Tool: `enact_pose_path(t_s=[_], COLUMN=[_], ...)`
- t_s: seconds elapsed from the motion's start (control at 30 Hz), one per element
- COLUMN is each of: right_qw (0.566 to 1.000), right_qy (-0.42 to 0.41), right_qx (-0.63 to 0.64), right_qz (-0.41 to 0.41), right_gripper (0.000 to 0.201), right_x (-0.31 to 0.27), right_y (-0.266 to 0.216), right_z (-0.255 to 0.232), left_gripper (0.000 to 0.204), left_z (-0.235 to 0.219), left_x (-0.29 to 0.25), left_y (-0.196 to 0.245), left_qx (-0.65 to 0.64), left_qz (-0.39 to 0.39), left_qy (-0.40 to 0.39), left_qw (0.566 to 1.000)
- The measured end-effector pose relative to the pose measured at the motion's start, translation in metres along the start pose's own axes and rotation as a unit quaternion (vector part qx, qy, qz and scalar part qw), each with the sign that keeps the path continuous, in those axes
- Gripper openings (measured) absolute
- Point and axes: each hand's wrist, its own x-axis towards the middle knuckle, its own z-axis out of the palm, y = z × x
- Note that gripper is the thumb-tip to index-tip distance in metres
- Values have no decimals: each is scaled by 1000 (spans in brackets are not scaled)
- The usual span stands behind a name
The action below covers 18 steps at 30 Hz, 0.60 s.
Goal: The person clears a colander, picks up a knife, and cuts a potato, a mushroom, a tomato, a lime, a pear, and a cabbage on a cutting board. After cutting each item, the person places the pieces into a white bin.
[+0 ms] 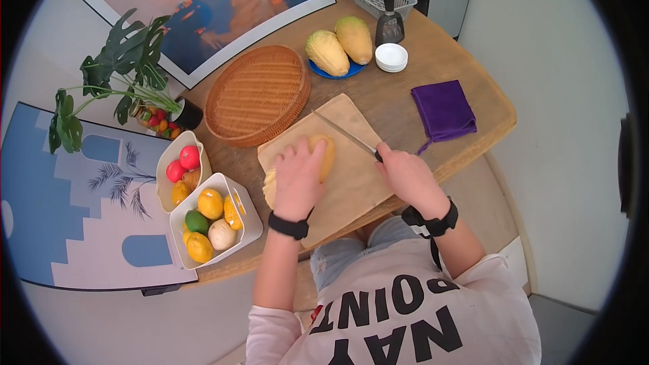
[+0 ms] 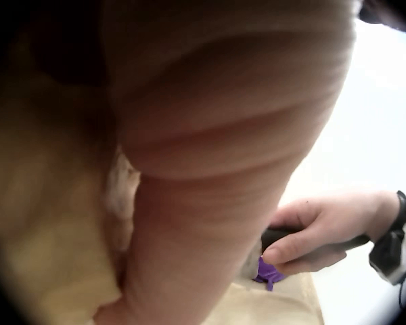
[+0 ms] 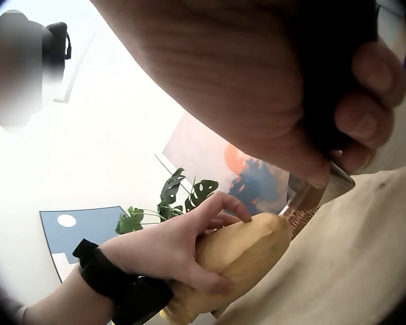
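My left hand (image 1: 297, 179) grips a pale yellow napa cabbage (image 3: 254, 254) from above, thumb on one side and fingers on the other. The cabbage lies on its side on a light tan cutting board (image 1: 358, 179); the hand covers much of it in the head view. My right hand (image 1: 410, 179) holds a knife (image 1: 346, 130) by its black handle, fingers wrapped around it. The blade slants over the board, to the right of the cabbage and apart from it. In the left wrist view, my own palm hides most of the cabbage.
Behind the board are a round wicker tray (image 1: 253, 98), a blue plate (image 1: 353, 71) with two yellow vegetables, white bowls (image 1: 391, 58) and a grater (image 1: 389, 23). A purple cloth (image 1: 446, 111) lies right. White bins (image 1: 251, 224) with fruit stand left, near a potted plant (image 1: 189, 115).
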Motion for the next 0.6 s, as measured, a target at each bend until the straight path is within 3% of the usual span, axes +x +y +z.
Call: enact_pose_path(t_s=[0.13, 0.23, 0.43, 0.53, 0.6], right_qw=[999, 1000, 997, 997, 997], right_qy=[-12, 1, 63, 52, 64], right_qx=[-13, -11, -19, -44, -26], right_qz=[31, 15, -40, -40, -42], right_gripper=[22, 21, 16, 17, 17], right_x=[2, -8, -12, -10, -12], right_y=[3, -4, -19, -23, -26], right_z=[15, 10, 32, 27, 16], left_gripper=[53, 43, 25, 21, 21], left_z=[21, 26, 32, 23, 26], left_x=[12, 9, 10, 19, 24], left_y=[-1, -5, 6, 15, 13], left_qx=[-50, -75, -41, -72, -104], left_qz=[31, 56, 43, 27, 34], left_qy=[41, 124, 167, 118, 129], left_qw=[997, 988, 984, 990, 986])
